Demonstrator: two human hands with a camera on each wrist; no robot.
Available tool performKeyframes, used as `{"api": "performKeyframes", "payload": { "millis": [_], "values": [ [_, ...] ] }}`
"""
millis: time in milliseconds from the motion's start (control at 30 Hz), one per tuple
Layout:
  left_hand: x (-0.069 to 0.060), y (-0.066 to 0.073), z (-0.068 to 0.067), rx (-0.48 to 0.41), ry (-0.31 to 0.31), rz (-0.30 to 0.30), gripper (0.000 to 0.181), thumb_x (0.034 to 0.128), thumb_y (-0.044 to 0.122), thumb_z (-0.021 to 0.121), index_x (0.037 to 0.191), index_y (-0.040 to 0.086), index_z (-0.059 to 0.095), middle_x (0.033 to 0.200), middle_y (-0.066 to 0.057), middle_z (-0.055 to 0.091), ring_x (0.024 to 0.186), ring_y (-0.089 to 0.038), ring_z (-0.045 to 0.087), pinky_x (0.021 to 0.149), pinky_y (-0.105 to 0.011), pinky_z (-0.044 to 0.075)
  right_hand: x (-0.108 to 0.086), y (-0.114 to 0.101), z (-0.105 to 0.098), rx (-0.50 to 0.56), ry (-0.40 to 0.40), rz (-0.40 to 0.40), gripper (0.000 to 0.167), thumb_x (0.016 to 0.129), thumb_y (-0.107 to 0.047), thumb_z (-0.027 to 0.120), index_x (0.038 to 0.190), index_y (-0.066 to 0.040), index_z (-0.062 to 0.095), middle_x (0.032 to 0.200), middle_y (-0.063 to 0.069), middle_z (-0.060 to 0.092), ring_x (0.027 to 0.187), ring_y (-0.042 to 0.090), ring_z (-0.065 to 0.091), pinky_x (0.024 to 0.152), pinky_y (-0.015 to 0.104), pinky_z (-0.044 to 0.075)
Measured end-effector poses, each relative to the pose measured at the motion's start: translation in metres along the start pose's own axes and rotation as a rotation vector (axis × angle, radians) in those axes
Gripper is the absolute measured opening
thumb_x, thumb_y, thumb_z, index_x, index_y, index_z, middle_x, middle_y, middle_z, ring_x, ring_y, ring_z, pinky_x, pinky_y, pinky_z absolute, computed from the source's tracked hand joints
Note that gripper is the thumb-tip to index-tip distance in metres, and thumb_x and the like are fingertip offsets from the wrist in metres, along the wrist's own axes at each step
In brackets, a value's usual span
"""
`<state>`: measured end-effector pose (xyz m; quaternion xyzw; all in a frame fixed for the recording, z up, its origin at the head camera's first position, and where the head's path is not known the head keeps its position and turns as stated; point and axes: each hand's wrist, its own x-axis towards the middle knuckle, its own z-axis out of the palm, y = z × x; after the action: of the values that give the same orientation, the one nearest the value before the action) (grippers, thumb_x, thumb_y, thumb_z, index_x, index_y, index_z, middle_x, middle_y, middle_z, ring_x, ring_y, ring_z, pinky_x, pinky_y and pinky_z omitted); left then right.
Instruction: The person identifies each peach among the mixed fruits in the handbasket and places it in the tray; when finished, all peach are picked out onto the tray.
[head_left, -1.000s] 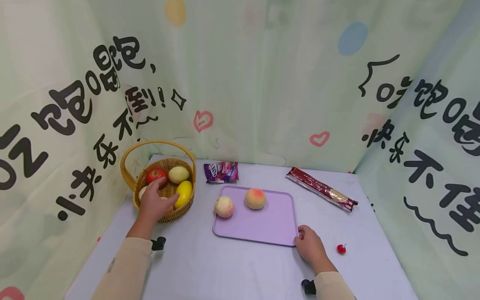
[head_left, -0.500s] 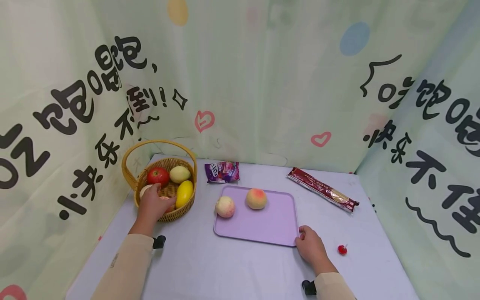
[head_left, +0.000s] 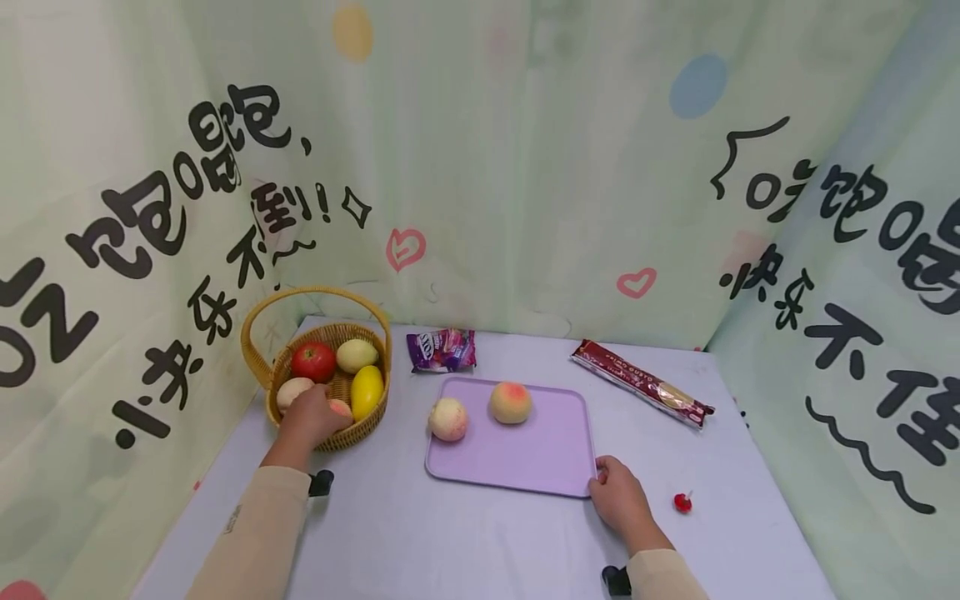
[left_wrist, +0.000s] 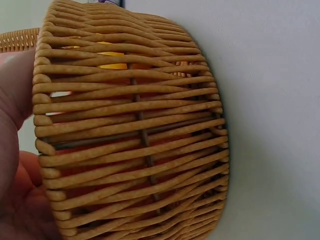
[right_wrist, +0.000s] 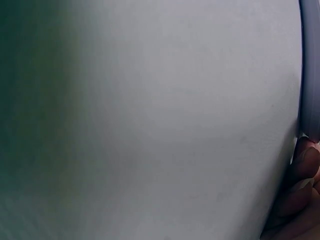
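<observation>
In the head view, the left hand [head_left: 309, 421] reaches into the front of the wicker basket [head_left: 375, 433], its fingers around a pinkish peach [head_left: 341, 407] that shows beside the thumb. A tomato [head_left: 313, 362], a pale yellow fruit [head_left: 357, 356], a yellow fruit [head_left: 367, 392] and a pale round fruit [head_left: 293, 392] lie around it. Basket weave [left_wrist: 135, 120] hides the fingertips in the left wrist view. The right hand [head_left: 619, 497] grips the near right corner of the purple tray [head_left: 517, 462]; in the right wrist view its curled fingers [right_wrist: 305, 165] touch the tray edge [right_wrist: 311, 75].
On the tray lie a pale peach [head_left: 448, 419] and an orange-pink peach [head_left: 511, 402]. Behind it is a purple snack bag [head_left: 442, 350]; a long red packet [head_left: 641, 382] lies at the back right. A small red item [head_left: 682, 502] sits right of the right hand.
The left hand has gone lower into the basket's front, its fingers closing from a spread pose onto the peach. The right hand has stayed at the tray's corner.
</observation>
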<state>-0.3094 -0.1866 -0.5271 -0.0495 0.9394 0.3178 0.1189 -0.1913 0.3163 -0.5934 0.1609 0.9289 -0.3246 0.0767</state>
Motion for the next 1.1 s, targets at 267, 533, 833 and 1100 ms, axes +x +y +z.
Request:
{"api": "performKeyframes", "payload": {
  "millis": [267,533,833,1100],
  "values": [
    [0.002,-0.005,0.001,-0.013,0.006,0.001,0.08,0.0813,0.024,0.073,0.149,-0.005,0.041,0.144,-0.031,0.05,0.117,-0.043,0.051,0.106,-0.06,0.046,0.0,0.001,0.001,0.0,0.004,-0.012,0.04,0.096,-0.012,0.059,0.131,0.006,0.056,0.087,0.009,0.053,0.079,0.023,0.05,0.068,0.035,0.042],
    [-0.003,-0.004,-0.002,-0.091,0.05,-0.005,0.08,0.0816,0.023,0.076,0.149,-0.001,0.042,0.143,-0.028,0.049,0.122,-0.045,0.047,0.106,-0.062,0.045,-0.001,-0.001,0.0,0.001,0.004,-0.011,0.04,0.096,-0.012,0.059,0.132,0.007,0.055,0.087,0.009,0.054,0.079,0.023,0.05,0.067,0.035,0.042],
    [-0.007,-0.005,-0.008,-0.172,0.112,-0.004,0.079,0.0788,0.021,0.079,0.147,0.001,0.046,0.143,-0.026,0.05,0.121,-0.043,0.047,0.103,-0.058,0.049,-0.001,0.001,0.0,0.001,0.003,-0.019,0.04,0.096,-0.012,0.059,0.131,0.007,0.055,0.088,0.009,0.054,0.08,0.023,0.05,0.069,0.035,0.042],
    [-0.012,-0.002,-0.013,-0.269,0.131,0.007,0.082,0.0817,0.024,0.079,0.152,0.005,0.042,0.148,-0.024,0.048,0.125,-0.042,0.047,0.107,-0.058,0.048,-0.003,-0.002,-0.001,-0.004,0.0,-0.012,0.04,0.096,-0.011,0.058,0.131,0.007,0.055,0.088,0.009,0.054,0.08,0.023,0.051,0.069,0.035,0.042]
  ]
}}
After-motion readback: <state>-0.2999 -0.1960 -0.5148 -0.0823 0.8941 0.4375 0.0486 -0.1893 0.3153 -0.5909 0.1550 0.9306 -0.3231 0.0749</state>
